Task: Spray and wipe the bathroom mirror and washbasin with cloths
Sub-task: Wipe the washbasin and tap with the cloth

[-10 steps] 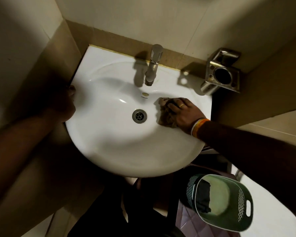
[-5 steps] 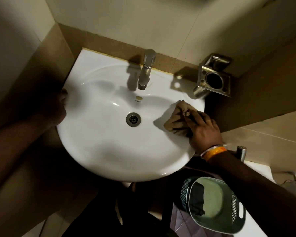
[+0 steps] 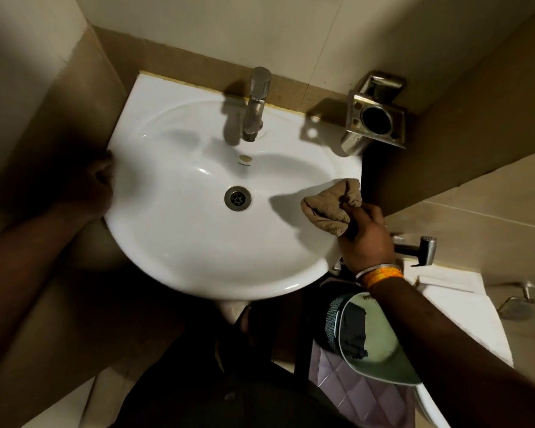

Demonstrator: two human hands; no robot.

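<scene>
Nearest the camera, low in the head view, a pale green plastic basket (image 3: 380,362) with perforated sides and a smooth inside sits on lilac floor tiles (image 3: 352,393) with diagonal joints; a dark flat item (image 3: 354,333) lies in it, too dim to identify. The right forearm crosses over the basket's rim, an orange band (image 3: 383,274) round the wrist. To the right stands a white ledge (image 3: 464,301), with a metal hand sprayer (image 3: 426,247) beyond it.

Above these, the white glossy washbasin (image 3: 198,251) fills the middle, oval at the front and square at the back where it meets a brown tiled band. The right hand (image 3: 366,236) is on the basin's right rim, its fingers clenched round a crumpled tan cloth (image 3: 331,208) with a nubby towelling texture; the cloth lies on the rim and inner slope at the right side, throwing a shadow toward the round steel drain (image 3: 237,197). The left hand (image 3: 96,183) is in deep shadow against the basin's left edge, touching it; I cannot tell whether its fingers are curled or straight.

Farther back, a cylindrical chrome tap (image 3: 257,103) rises from the rear deck, and a square steel holder (image 3: 376,118) with a round opening is fixed to the wall at the right corner. The walls above are smooth cream tile
</scene>
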